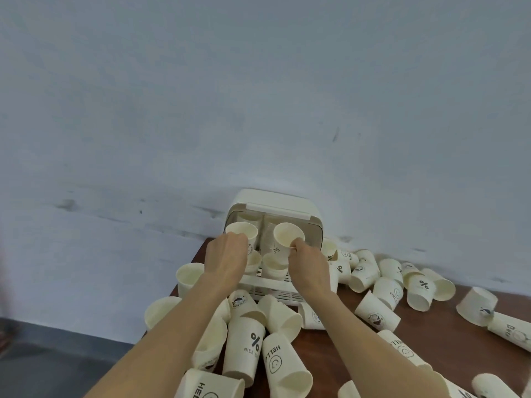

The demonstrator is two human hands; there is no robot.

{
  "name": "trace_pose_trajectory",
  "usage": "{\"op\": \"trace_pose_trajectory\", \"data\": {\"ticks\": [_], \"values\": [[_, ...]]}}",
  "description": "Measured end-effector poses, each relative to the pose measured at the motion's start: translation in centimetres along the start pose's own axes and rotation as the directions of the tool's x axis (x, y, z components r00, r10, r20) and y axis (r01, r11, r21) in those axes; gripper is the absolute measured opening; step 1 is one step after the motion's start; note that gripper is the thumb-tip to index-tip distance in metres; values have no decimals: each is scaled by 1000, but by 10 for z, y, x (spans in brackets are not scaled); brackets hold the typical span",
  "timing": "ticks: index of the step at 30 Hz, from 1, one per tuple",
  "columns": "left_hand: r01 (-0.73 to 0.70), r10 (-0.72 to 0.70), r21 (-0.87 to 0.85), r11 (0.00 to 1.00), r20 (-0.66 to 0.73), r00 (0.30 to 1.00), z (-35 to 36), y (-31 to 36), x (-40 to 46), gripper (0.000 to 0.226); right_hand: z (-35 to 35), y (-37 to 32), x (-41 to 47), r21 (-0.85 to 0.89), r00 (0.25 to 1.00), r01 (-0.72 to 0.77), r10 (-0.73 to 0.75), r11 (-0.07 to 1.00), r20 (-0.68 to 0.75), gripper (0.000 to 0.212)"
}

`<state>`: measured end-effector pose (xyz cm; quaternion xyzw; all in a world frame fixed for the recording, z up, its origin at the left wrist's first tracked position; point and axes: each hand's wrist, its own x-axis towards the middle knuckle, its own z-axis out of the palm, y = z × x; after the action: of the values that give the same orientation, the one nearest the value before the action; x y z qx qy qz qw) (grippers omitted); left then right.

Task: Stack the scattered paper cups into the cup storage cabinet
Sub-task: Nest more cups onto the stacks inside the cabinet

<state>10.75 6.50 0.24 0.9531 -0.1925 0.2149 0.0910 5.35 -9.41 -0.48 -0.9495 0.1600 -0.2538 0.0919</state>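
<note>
Nearest the camera, a tipped paper cup (pixel 211 385) printed with the letters "HE" was seen at the bottom edge, lying among scattered cups (pixel 382 285) on a dark brown wooden table (pixel 448 349). Most of these were laid on their sides, some nested in short stacks. All were of plain cream paper, tapered, with rolled rims. One upright cup (pixel 244 349) was marked with a percent sign and the word "NICE"; a cup beside it (pixel 283 366) was marked "HELLO" above a smiling face. Others carried small round drawings too blurred to be read.

Against the pale grey wall (pixel 258 96), a cream plastic cabinet (pixel 275 203) with rounded corners was set at the table's far edge, its front open and a slotted tray (pixel 273 294) drawn out at its foot. Stacks of cups were held inside it, in two columns.

A cup (pixel 242 231) was gripped by the left hand (pixel 227 258) at the cabinet's left column, fingers curled round its side. Another cup (pixel 288 236) was pinched at its rim by the right hand (pixel 309 264) before the right column, mouth tilted toward the camera.
</note>
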Motion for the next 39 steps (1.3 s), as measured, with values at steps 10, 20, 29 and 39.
{"op": "trace_pose_trajectory", "data": {"ticks": [10, 20, 29, 39], "values": [[-51, 53, 33, 998, -50, 997, 23, 7, 8, 23, 36, 12, -2, -81, 979, 103, -86, 991, 187, 21], [-98, 72, 130, 987, 192, 979, 59, 3, -1, 40, 47, 21, -8, -74, 946, 235, -210, 969, 247, 20], [21, -58, 184, 983, 199, 978, 72, 15, -5, 30, 55, 18, -8, -108, 944, 260, -229, 959, 238, 21], [47, -78, 191, 980, 158, 984, 84, 18, -1, 41, 58, 20, -9, -88, 962, 229, -211, 970, 174, 32]]}}
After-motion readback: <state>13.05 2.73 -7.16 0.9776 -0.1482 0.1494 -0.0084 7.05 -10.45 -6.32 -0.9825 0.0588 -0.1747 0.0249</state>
